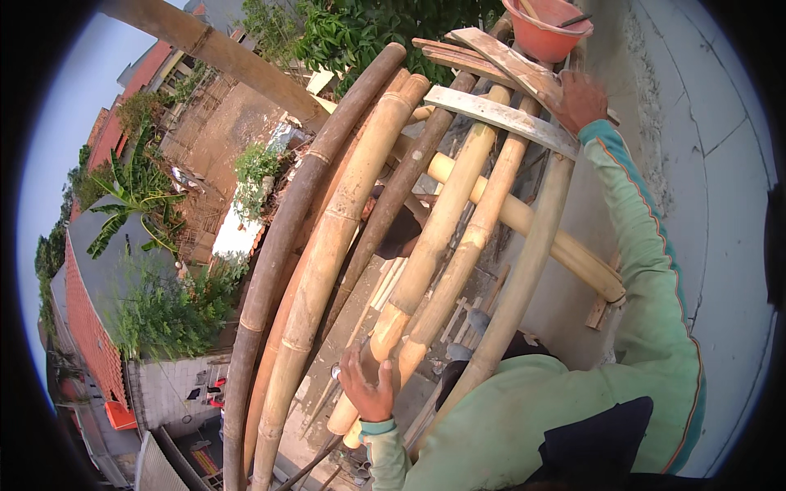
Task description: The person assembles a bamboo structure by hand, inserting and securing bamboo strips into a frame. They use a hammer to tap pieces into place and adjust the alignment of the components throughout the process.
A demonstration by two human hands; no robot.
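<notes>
- Board [514, 67], head view: near the poles' far end, long axis slanting down rightward to the nearer right hand [583, 100]; whether this grip pinches cannot be told.
- Left hand [366, 386]: fingers spread at a pole [440, 227], well apart from the board.

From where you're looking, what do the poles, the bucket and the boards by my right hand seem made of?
Poles: bamboo, bare and fairly smooth, given the ringed joints. Boards: rough wood, judging by streaks; the pale one may be painted. Bucket: likely matte plastic, by its orange-red colour and thin rim.
</notes>
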